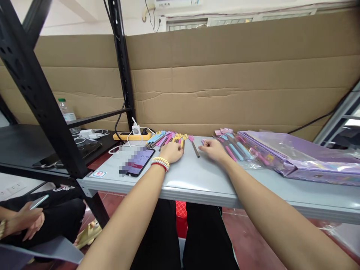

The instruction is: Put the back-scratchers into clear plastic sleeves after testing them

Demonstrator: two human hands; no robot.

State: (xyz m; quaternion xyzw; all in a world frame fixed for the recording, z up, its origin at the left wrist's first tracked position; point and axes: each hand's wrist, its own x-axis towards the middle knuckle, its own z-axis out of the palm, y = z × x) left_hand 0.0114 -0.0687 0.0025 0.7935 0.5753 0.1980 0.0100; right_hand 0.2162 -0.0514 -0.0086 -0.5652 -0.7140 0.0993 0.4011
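My left hand, with bracelets at the wrist, rests on the table with its fingers curled. It is at the near end of a row of slim sticks with fork-like heads in blue, purple, pink and yellow. A yellow-headed stick lies against its fingers; whether they grip it is hidden. Between my hands lies a single stick with a pink head and dark handle. My right hand is closed in a pinch, a small purplish bit showing at its fingertips. Just right of it lie bagged blue and pink fork-headed sticks.
A phone lies left of my left hand. Behind it are a yellow power strip and white cables. On the right sits a purple tray-like box. A black rack post and cardboard stand behind. A seated person's hands hold a phone.
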